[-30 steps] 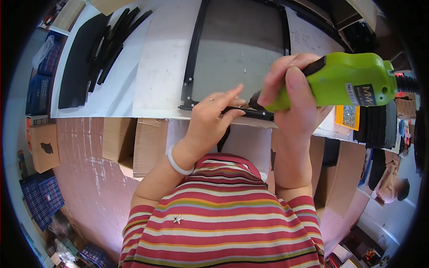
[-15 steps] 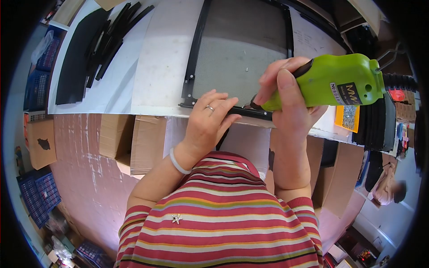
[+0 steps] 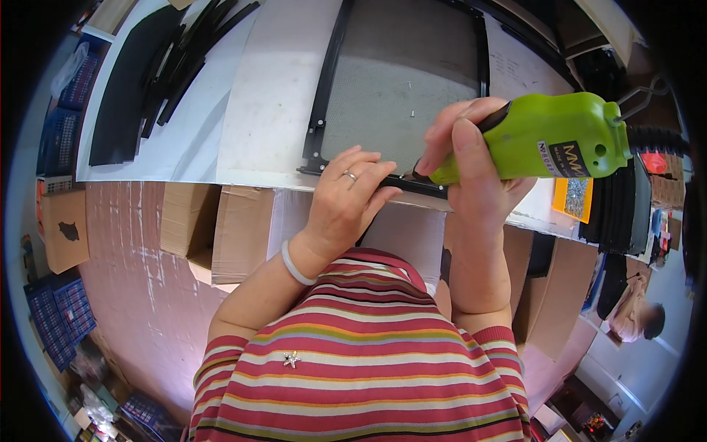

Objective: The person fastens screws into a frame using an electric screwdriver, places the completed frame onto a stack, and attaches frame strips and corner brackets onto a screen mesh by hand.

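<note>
My right hand (image 3: pixel 482 166) is wrapped round a green electric screwdriver (image 3: pixel 541 136) with a black cable at its back end. Its tip points left and down, at the near bar of a black frame (image 3: pixel 318 121). A grey mesh panel (image 3: pixel 398 66) fills this frame, which lies flat on the worktable. My left hand (image 3: pixel 340 206), wearing a ring and a pale bracelet, grips the near bar just left of the tip, thumb at the front edge. Its fingertips hide part of the bar. A small screw (image 3: pixel 412 113) lies on the mesh.
Black strips (image 3: pixel 184 66) lie at the table's left. An orange tray (image 3: pixel 560 206) of screws and a stack of black parts (image 3: pixel 607 199) are at the right. Cardboard boxes (image 3: pixel 239 232) stand below the table edge. Another person (image 3: pixel 630 313) is farther off, right.
The view has shifted slightly. The screwdriver's body has turned a little in my right hand, its tip still at the near bar. My left hand keeps its place on the frame.
</note>
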`<state>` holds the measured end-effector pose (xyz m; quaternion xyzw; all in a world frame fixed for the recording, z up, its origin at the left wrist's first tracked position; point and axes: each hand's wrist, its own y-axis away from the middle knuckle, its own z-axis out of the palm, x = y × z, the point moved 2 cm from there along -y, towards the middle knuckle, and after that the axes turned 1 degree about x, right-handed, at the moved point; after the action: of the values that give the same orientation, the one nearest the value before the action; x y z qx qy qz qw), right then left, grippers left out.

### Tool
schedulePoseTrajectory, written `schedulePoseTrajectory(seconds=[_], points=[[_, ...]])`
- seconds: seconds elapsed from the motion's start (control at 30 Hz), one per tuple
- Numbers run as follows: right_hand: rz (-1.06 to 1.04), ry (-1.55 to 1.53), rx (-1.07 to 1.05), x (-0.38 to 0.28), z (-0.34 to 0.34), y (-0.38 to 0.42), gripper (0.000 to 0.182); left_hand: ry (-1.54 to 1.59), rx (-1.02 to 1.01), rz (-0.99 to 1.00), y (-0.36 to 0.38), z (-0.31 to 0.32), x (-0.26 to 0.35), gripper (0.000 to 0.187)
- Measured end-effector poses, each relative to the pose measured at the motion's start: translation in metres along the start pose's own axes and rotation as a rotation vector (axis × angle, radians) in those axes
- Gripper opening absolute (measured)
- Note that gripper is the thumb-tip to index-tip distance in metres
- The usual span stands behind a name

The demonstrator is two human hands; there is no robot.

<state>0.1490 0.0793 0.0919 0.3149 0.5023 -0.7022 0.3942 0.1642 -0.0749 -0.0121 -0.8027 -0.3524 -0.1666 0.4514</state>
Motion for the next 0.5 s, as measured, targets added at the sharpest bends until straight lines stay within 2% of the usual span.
schedulePoseTrajectory(seconds=[0.27, 0.33, 0.43, 0.5], points=[[0.103, -0.058, 0.031, -0.001, 0.000, -0.001, 0.009, 0.005, 0.023, 0.015, -0.002, 0.002, 0.001, 0.028], [0.054, -0.006, -0.140, 0.003, -0.008, -0.004, 0.009, -0.004, 0.021, 0.019, -0.004, 0.001, 0.002, 0.028], [0.065, 0.070, -0.070, -0.001, 0.001, -0.005, 0.008, -0.012, 0.013, 0.025, -0.004, 0.001, 0.002, 0.027], [0.044, 0.060, -0.099, 0.002, 0.000, -0.005, 0.007, -0.013, 0.011, 0.025, -0.004, 0.001, 0.001, 0.028]])
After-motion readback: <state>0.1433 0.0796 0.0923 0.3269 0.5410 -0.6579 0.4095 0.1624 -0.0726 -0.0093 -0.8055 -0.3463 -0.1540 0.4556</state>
